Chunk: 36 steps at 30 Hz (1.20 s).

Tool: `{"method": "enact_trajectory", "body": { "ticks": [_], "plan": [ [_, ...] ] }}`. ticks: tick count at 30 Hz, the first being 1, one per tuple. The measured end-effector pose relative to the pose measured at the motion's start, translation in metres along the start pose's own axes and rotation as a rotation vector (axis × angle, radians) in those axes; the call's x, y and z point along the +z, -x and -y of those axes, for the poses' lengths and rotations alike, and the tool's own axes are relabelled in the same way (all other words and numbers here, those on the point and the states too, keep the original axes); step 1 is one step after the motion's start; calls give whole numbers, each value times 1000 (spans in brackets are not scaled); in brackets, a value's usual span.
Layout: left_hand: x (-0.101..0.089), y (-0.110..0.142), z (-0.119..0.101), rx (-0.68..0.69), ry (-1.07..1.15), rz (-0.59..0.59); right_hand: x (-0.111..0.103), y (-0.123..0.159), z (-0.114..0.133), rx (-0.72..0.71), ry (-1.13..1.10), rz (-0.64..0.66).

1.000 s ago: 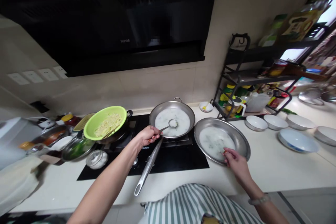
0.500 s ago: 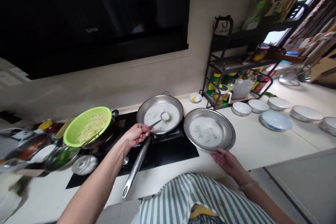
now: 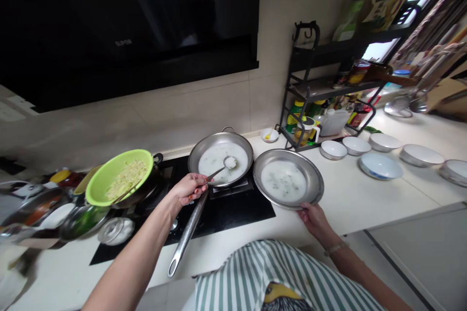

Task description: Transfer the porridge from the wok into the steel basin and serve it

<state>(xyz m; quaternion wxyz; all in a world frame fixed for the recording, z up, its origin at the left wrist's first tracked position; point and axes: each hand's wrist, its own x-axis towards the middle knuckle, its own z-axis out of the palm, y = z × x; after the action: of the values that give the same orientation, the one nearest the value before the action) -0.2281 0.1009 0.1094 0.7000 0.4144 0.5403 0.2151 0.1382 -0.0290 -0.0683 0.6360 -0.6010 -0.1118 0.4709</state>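
My left hand [image 3: 190,188] is closed around the handle of a metal spoon [image 3: 218,172]. The spoon's bowl carries something white and hangs over the frying pan [image 3: 197,151], which holds a cloudy white liquid. Below that hand the pan's long metal handle [image 3: 188,235] points toward me. To the right stands a round steel basin [image 3: 314,182] with milky liquid and green bits in it. My right hand [image 3: 314,218] grips the basin's near right rim, fingers partly hidden under it.
A lime-green bowl [image 3: 95,184] of pale shreds sits on a dark pot over the black hob [image 3: 251,216]. A glass jar [image 3: 116,230] stands in front. Several white bowls [image 3: 385,142] line the right counter, beside a black rack [image 3: 308,92]. A small dish [image 3: 269,135] is behind.
My right hand has gone from above the basin's liquid to its near rim and now grips it. The left hand still holds the spoon over the pan. The view has swung right.
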Motion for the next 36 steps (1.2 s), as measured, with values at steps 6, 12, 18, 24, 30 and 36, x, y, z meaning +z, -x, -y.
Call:
{"method": "enact_trajectory", "body": {
  "ticks": [6, 12, 18, 24, 30, 36],
  "plan": [
    [-1, -6, 1, 2, 6, -10, -1, -2, -3, 33, -43, -8],
    [-2, -11, 2, 21, 4, 18, -4, -4, -5, 99, -112, -14],
    [6, -9, -2, 17, 1, 21, -5, -5, -8, 137, -132, -2],
    [22, -6, -13, 7, -19, 34, -6, -5, -8, 129, -124, 12],
    [43, -7, -25, 27, -77, 101, -4, -2, -7, 114, -129, 8],
    [80, -23, -23, -3, -194, 175, -4, -2, -8, 123, -130, 1]
  ]
}}
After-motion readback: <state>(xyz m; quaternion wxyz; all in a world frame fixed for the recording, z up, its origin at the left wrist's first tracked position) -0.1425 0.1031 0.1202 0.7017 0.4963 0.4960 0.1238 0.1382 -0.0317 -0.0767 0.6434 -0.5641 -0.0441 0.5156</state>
